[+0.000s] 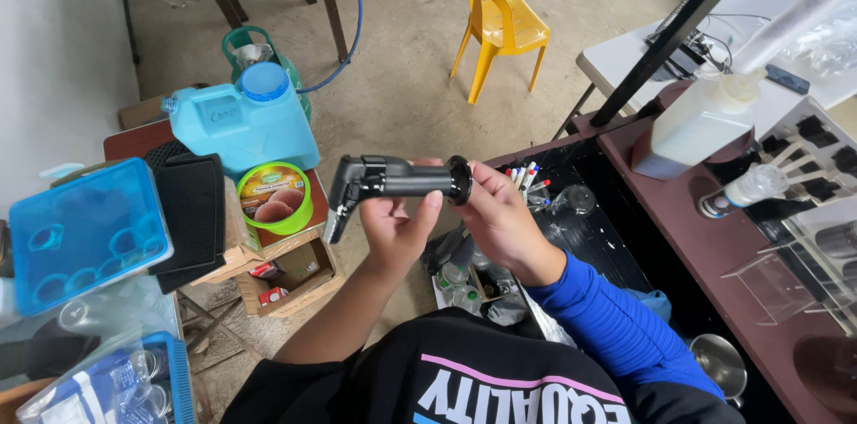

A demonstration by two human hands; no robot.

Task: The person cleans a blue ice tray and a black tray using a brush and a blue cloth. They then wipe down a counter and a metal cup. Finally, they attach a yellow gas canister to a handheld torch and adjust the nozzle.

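Hands first: left hand (397, 228) palm up under a black trigger-spray head (393, 181), thumb pressed against its barrel, fingers curled behind. Right hand (500, 219) closed around round collar end of same spray head, fingertips pinching rim. Spray head held level in mid-air between both hands, nozzle and trigger pointing left, above concrete floor (402, 58).

Just left of left hand: green-rimmed round tub (275, 199) on cardboard box (286, 272), black mats (189, 210) alongside, light-blue jerrycan (241, 125) behind with green gas cylinder (259, 45) further back. Far left: translucent blue tray (85, 232).

Just right of right hand: cup of markers (528, 181) and small glass jar (578, 201) on dark surface. Further right: white plastic bottle (701, 125) on brown counter (705, 245). Farther off, across floor: yellow plastic chair (502, 27).
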